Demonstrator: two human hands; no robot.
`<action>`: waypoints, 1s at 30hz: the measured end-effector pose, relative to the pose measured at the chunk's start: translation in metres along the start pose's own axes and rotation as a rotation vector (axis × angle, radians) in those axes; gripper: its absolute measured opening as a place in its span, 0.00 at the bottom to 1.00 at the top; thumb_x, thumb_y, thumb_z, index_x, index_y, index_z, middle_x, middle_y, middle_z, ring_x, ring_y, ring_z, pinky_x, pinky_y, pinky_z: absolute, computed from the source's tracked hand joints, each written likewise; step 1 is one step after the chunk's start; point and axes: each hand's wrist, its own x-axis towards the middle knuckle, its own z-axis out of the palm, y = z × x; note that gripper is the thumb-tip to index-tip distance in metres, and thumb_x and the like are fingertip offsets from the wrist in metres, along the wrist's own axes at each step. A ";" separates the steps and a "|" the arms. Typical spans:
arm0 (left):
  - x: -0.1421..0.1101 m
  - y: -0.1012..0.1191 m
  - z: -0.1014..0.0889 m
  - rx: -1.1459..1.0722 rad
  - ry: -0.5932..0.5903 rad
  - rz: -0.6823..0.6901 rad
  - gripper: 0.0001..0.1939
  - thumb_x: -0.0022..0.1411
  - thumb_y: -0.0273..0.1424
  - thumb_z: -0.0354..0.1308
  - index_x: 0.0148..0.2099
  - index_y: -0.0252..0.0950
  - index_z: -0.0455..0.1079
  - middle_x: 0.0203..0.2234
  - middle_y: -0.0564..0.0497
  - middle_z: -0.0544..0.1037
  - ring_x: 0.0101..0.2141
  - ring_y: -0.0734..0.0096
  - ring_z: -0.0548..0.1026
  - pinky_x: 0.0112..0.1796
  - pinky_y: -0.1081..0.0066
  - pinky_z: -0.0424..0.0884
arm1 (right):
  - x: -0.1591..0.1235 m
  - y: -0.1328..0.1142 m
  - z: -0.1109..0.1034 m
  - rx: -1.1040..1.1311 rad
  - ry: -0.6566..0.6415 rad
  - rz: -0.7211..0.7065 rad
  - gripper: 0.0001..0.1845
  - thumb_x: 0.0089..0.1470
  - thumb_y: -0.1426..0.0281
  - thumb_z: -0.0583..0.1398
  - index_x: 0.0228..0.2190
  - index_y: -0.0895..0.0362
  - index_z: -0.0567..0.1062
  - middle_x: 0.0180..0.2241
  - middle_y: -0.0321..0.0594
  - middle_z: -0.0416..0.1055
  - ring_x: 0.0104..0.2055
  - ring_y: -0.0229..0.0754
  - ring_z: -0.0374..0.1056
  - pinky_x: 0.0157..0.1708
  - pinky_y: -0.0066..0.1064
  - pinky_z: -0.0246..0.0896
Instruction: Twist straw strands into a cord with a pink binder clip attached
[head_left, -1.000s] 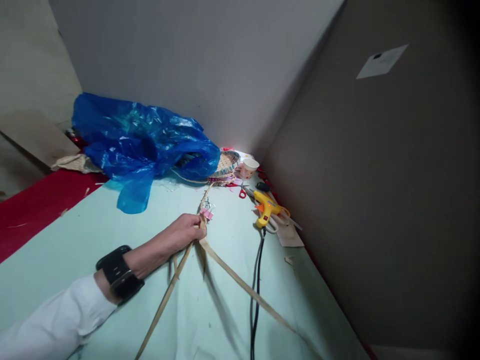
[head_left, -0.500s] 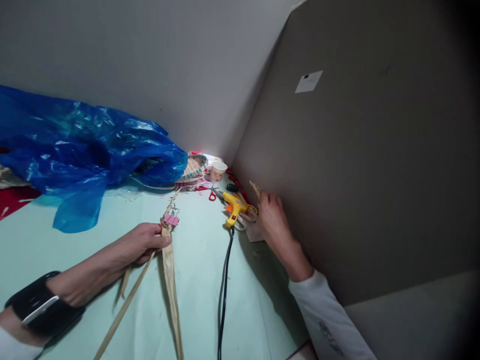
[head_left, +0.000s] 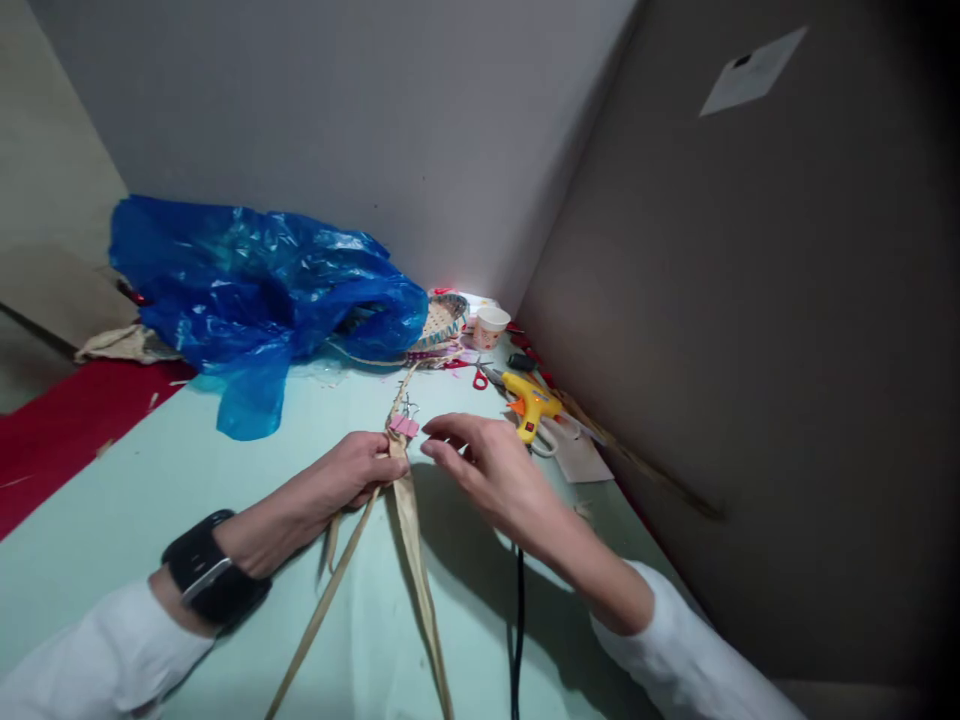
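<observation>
My left hand (head_left: 358, 470) is closed, pinching a bundle of long tan straw strips (head_left: 415, 540) where they cross, just below a pink binder clip (head_left: 403, 425) clamped on them. Two strips trail toward me over the pale green cloth (head_left: 150, 480). My right hand (head_left: 484, 465) hovers beside the clip with its fingers spread and nothing in it. A black watch sits on my left wrist.
A yellow glue gun (head_left: 531, 402) with a black cord (head_left: 517, 620) lies at the right by a brown board. Red-handled scissors (head_left: 480, 377), a paper cup (head_left: 490, 327) and a woven basket (head_left: 442, 320) sit in the corner. A blue plastic bag (head_left: 255, 290) fills the back left.
My right hand has come away from the strip by the glue gun and moved left to the clip, empty. The left hand keeps its grip on the strips.
</observation>
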 end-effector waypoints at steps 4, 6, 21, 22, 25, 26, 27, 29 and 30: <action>0.001 -0.001 0.002 0.017 0.007 0.017 0.07 0.51 0.33 0.56 0.30 0.35 0.64 0.18 0.62 0.55 0.19 0.79 0.49 0.21 0.73 0.44 | 0.011 -0.003 0.035 0.130 -0.010 0.054 0.09 0.59 0.69 0.57 0.33 0.58 0.76 0.30 0.40 0.76 0.31 0.39 0.68 0.32 0.28 0.55; 0.000 0.001 0.004 0.006 0.006 0.032 0.06 0.50 0.32 0.55 0.30 0.34 0.65 0.19 0.60 0.59 0.21 0.78 0.52 0.23 0.73 0.48 | 0.012 0.002 0.042 0.169 0.002 0.081 0.07 0.58 0.70 0.57 0.33 0.58 0.75 0.29 0.39 0.75 0.31 0.39 0.67 0.31 0.28 0.55; 0.003 0.002 0.008 0.030 0.032 0.136 0.05 0.47 0.30 0.56 0.30 0.35 0.68 0.25 0.55 0.71 0.32 0.67 0.67 0.36 0.70 0.63 | 0.014 0.003 0.050 0.184 0.062 0.080 0.04 0.58 0.72 0.58 0.34 0.58 0.74 0.34 0.40 0.72 0.36 0.39 0.65 0.37 0.29 0.56; 0.003 0.002 0.008 0.030 0.030 0.141 0.05 0.47 0.30 0.56 0.30 0.35 0.69 0.26 0.55 0.72 0.32 0.67 0.67 0.36 0.70 0.63 | 0.014 0.002 0.050 0.199 0.064 0.064 0.04 0.58 0.73 0.58 0.33 0.58 0.74 0.33 0.39 0.72 0.36 0.39 0.65 0.37 0.29 0.56; 0.003 0.002 0.007 0.027 0.032 0.142 0.06 0.47 0.29 0.56 0.31 0.35 0.70 0.25 0.56 0.72 0.29 0.69 0.66 0.33 0.71 0.63 | 0.014 0.002 0.050 0.232 0.079 0.037 0.05 0.58 0.74 0.57 0.32 0.57 0.74 0.32 0.37 0.71 0.35 0.38 0.64 0.36 0.28 0.56; 0.003 0.002 0.007 0.026 0.033 0.141 0.07 0.47 0.29 0.56 0.32 0.35 0.71 0.24 0.56 0.72 0.28 0.70 0.66 0.32 0.72 0.62 | 0.015 0.001 0.050 0.243 0.086 0.037 0.05 0.57 0.74 0.57 0.31 0.57 0.74 0.31 0.37 0.70 0.34 0.38 0.64 0.36 0.28 0.56; 0.003 0.002 0.007 0.025 0.034 0.141 0.08 0.47 0.28 0.56 0.32 0.35 0.71 0.24 0.56 0.72 0.28 0.70 0.65 0.31 0.72 0.62 | 0.015 0.001 0.050 0.259 0.092 0.040 0.05 0.57 0.74 0.57 0.30 0.57 0.73 0.31 0.36 0.70 0.34 0.38 0.64 0.36 0.28 0.55; 0.003 0.001 0.007 0.025 0.030 0.143 0.08 0.46 0.28 0.56 0.32 0.34 0.71 0.25 0.55 0.73 0.29 0.70 0.65 0.31 0.72 0.62 | 0.015 0.000 0.050 0.303 0.103 0.048 0.07 0.57 0.73 0.56 0.28 0.57 0.73 0.30 0.36 0.69 0.33 0.37 0.62 0.35 0.27 0.54; 0.003 0.001 0.007 0.025 0.027 0.145 0.08 0.46 0.28 0.56 0.32 0.34 0.71 0.25 0.55 0.73 0.29 0.69 0.65 0.31 0.72 0.62 | 0.016 0.000 0.050 0.334 0.105 0.052 0.07 0.56 0.74 0.56 0.27 0.58 0.72 0.28 0.35 0.68 0.32 0.37 0.62 0.34 0.27 0.54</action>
